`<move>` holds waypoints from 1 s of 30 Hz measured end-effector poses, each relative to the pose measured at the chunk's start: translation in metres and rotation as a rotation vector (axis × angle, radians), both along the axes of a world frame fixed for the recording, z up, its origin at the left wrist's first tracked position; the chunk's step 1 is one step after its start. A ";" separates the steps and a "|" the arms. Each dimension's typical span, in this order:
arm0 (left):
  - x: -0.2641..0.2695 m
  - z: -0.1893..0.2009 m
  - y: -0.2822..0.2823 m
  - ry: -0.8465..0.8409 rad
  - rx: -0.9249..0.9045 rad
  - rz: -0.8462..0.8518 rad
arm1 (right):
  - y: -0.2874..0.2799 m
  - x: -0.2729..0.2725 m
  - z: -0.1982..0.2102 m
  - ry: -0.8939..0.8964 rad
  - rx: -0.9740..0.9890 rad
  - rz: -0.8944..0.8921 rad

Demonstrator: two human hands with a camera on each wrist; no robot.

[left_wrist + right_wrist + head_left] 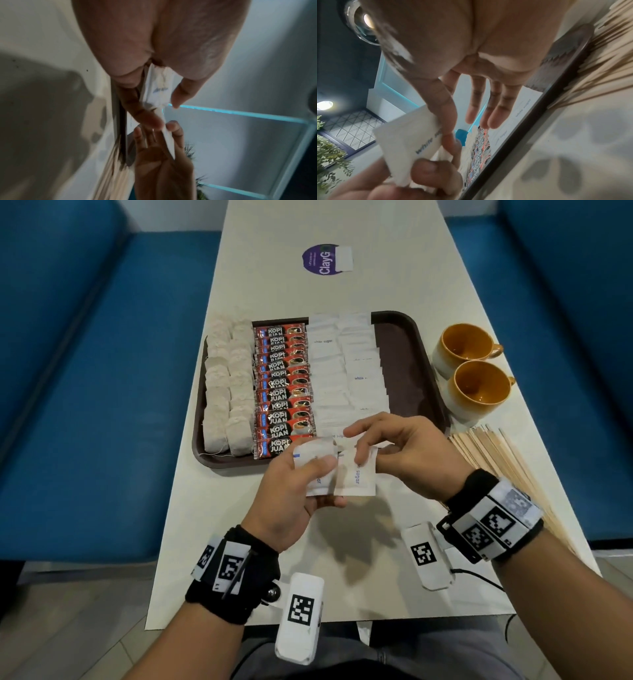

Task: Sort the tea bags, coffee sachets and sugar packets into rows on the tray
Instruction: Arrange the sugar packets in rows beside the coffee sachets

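Note:
The brown tray [407, 354] holds two columns of tea bags [227, 385], one column of red coffee sachets [282, 385] and two columns of white sugar packets [346, 371]. Above the tray's near edge, my left hand [323, 481] grips a small stack of sugar packets [317, 474], thumb on top. My right hand [359, 453] pinches one sugar packet [358, 477] beside that stack, its other fingers spread. The left wrist view shows the stack [157, 86] edge-on. In the right wrist view my thumb [448, 121] presses on the "white sugar" packet [409, 138].
Two orange mugs [466, 344] [479, 386] stand right of the tray. A fan of wooden stirrers [507, 460] lies at the table's right edge. A purple sticker [325, 259] is on the far table. Blue benches [85, 371] flank the table.

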State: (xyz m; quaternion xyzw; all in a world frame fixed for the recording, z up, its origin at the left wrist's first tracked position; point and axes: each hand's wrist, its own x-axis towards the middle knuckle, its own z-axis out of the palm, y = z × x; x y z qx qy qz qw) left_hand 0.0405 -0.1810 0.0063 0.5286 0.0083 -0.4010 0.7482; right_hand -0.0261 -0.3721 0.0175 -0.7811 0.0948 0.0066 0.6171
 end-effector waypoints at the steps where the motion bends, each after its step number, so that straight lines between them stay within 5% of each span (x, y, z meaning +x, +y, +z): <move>1: 0.000 -0.003 0.000 -0.049 0.007 0.011 | -0.001 0.000 -0.001 -0.014 -0.005 -0.012; 4: 0.000 -0.006 0.001 -0.122 0.057 0.048 | -0.002 0.001 -0.002 -0.039 0.002 -0.036; 9: 0.003 -0.005 0.001 -0.097 0.042 0.122 | 0.001 0.001 0.005 -0.008 0.275 -0.146; 14: 0.002 -0.005 0.000 -0.085 0.029 0.107 | 0.002 0.002 0.009 0.076 0.082 -0.087; 20: 0.007 -0.010 0.008 -0.023 0.065 0.052 | -0.038 0.014 0.015 0.127 -0.124 -0.393; 30: 0.006 -0.015 0.012 0.004 0.093 0.030 | -0.042 0.040 -0.010 0.314 -0.522 -0.108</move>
